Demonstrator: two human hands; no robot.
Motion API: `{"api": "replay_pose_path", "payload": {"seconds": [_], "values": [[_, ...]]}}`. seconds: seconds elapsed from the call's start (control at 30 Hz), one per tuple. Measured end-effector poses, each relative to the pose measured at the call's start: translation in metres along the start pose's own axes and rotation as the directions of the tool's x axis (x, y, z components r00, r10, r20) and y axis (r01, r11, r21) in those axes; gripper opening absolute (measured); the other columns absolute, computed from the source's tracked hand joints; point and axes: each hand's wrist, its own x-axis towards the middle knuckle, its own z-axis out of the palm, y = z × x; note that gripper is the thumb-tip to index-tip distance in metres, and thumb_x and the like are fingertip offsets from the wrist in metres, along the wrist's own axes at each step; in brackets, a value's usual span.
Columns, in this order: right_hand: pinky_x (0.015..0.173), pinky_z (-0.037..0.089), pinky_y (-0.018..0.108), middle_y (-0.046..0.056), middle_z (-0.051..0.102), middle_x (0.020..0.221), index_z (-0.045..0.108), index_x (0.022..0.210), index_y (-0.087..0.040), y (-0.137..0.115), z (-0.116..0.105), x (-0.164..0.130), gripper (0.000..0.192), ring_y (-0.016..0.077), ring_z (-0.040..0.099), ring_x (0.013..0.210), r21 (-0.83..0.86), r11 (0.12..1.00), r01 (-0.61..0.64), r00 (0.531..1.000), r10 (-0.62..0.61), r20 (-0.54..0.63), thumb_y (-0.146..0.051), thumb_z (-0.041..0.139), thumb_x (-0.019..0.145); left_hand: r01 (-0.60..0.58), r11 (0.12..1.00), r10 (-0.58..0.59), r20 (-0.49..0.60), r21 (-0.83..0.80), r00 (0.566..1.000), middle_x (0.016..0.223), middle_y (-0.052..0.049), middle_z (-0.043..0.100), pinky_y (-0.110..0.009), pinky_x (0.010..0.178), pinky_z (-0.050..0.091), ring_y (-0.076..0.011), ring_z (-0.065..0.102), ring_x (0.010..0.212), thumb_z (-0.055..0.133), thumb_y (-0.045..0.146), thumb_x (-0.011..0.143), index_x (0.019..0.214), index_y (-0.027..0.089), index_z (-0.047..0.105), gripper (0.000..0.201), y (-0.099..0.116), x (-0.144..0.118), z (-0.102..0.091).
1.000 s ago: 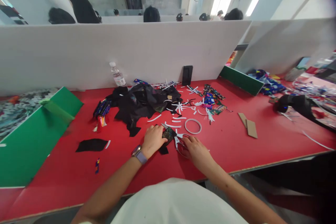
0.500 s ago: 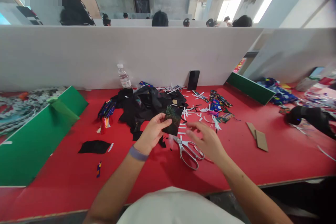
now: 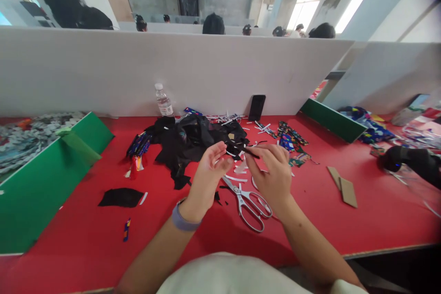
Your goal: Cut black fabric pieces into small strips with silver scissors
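Note:
My right hand pinches a dark fabric piece, now seen nearly edge-on, between thumb and fingers. My left hand, with a purple band on the wrist, is beside its other end, palm turned inward and fingers apart; nothing shows in its grip. Scissors with silver handles lie on the red table below both hands. Beyond the hands spreads a heap of black fabric. White paper-like strips and small dark scraps lie near the scissor blades.
A black fabric piece and a small patterned strip lie at left. A bottle and a phone stand against the white partition. Green dividers flank the workspace. Brown cardboard pieces are at right.
The dark fabric piece has passed from my left hand to my right and turned from face-on to edge-on. My left fingers have come apart.

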Motion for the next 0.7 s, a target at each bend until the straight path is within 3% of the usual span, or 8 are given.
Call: {"api": "replay_pose_path", "payload": {"seconds": [0.07, 0.13, 0.23, 0.37, 0.43, 0.5, 0.6, 0.7], "values": [[0.089, 0.035, 0.038, 0.000, 0.068, 0.091, 0.068, 0.098, -0.032, 0.006, 0.001, -0.004, 0.018, 0.0169, 0.059, 0.088, -0.196, 0.965, 0.176, 0.980, -0.192, -0.062, -0.023, 0.064, 0.084, 0.026, 0.998, -0.021, 0.098, -0.051, 0.995, 0.128, -0.005, 0.058, -0.034, 0.103, 0.039, -0.0222, 0.048, 0.124, 0.075, 0.031, 0.074, 0.115, 0.024, 0.060, 0.045, 0.000, -0.007, 0.002], [0.090, 0.032, 0.038, -0.002, 0.068, 0.092, 0.068, 0.100, -0.041, 0.014, 0.004, -0.011, 0.025, 0.0170, 0.058, 0.091, -0.300, 0.918, 0.261, 0.950, -0.298, -0.087, -0.023, 0.067, 0.082, 0.083, 0.986, -0.057, 0.179, -0.142, 0.982, 0.124, -0.006, 0.061, -0.037, 0.101, 0.041, -0.0239, 0.052, 0.121, 0.067, 0.042, 0.079, 0.113, 0.024, 0.063, 0.039, 0.003, -0.012, 0.005], [0.086, 0.033, 0.039, -0.003, 0.066, 0.086, 0.070, 0.089, -0.046, 0.026, 0.007, -0.018, 0.020, 0.0172, 0.055, 0.085, -0.400, 0.867, 0.296, 0.918, -0.375, -0.133, -0.029, 0.070, 0.079, 0.136, 0.970, -0.108, 0.142, -0.203, 0.984, 0.112, -0.006, 0.068, -0.037, 0.096, 0.045, -0.0230, 0.059, 0.111, 0.060, 0.044, 0.084, 0.104, 0.022, 0.068, 0.030, 0.010, -0.013, 0.007], [0.084, 0.037, 0.038, -0.002, 0.064, 0.086, 0.070, 0.088, -0.047, 0.026, 0.005, -0.013, 0.022, 0.0173, 0.055, 0.084, -0.435, 0.849, 0.301, 0.900, -0.404, -0.165, -0.029, 0.073, 0.077, 0.169, 0.975, -0.161, 0.064, -0.147, 0.985, 0.093, -0.004, 0.073, -0.028, 0.082, 0.049, -0.0172, 0.065, 0.088, 0.072, 0.026, 0.076, 0.094, 0.018, 0.072, 0.020, 0.014, -0.006, 0.006], [0.084, 0.040, 0.038, 0.000, 0.063, 0.093, 0.068, 0.095, -0.042, 0.020, 0.002, -0.009, 0.024, 0.0178, 0.056, 0.088, -0.331, 0.911, 0.244, 0.919, -0.326, -0.219, -0.023, 0.070, 0.079, 0.202, 0.967, -0.199, 0.038, -0.154, 0.979, 0.088, -0.003, 0.073, -0.023, 0.073, 0.050, -0.0136, 0.065, 0.079, 0.072, 0.023, 0.075, 0.090, 0.017, 0.073, 0.017, 0.013, -0.003, 0.004], [0.085, 0.043, 0.038, 0.003, 0.063, 0.097, 0.065, 0.102, -0.033, 0.012, -0.001, -0.005, 0.021, 0.0190, 0.058, 0.091, -0.145, 0.985, 0.096, 0.962, -0.129, -0.239, -0.022, 0.064, 0.083, 0.212, 0.964, -0.211, 0.021, -0.160, 0.977, 0.088, -0.003, 0.072, -0.020, 0.068, 0.050, -0.0117, 0.064, 0.076, 0.072, 0.022, 0.074, 0.089, 0.017, 0.073, 0.016, 0.011, -0.002, 0.003], [0.082, 0.047, 0.037, 0.004, 0.066, 0.093, 0.062, 0.103, -0.024, 0.005, -0.004, -0.002, 0.017, 0.0197, 0.060, 0.088, 0.152, 0.964, -0.220, 0.973, 0.227, -0.031, -0.032, 0.054, 0.090, 0.206, 0.971, -0.204, 0.025, -0.121, 0.979, 0.092, -0.004, 0.071, -0.022, 0.068, 0.050, -0.0128, 0.063, 0.078, 0.072, 0.022, 0.074, 0.092, 0.017, 0.071, 0.018, 0.007, -0.001, 0.003], [0.078, 0.048, 0.032, 0.002, 0.066, 0.086, 0.063, 0.089, -0.022, 0.005, -0.003, 0.001, 0.019, 0.0176, 0.061, 0.081, 0.311, 0.874, -0.375, 0.925, 0.330, 0.188, -0.040, 0.059, 0.086, 0.155, 0.987, -0.154, 0.044, -0.036, 0.987, 0.094, -0.003, 0.071, -0.025, 0.079, 0.049, -0.0153, 0.063, 0.086, 0.071, 0.022, 0.075, 0.096, 0.018, 0.071, 0.021, 0.004, -0.002, 0.004]]}}
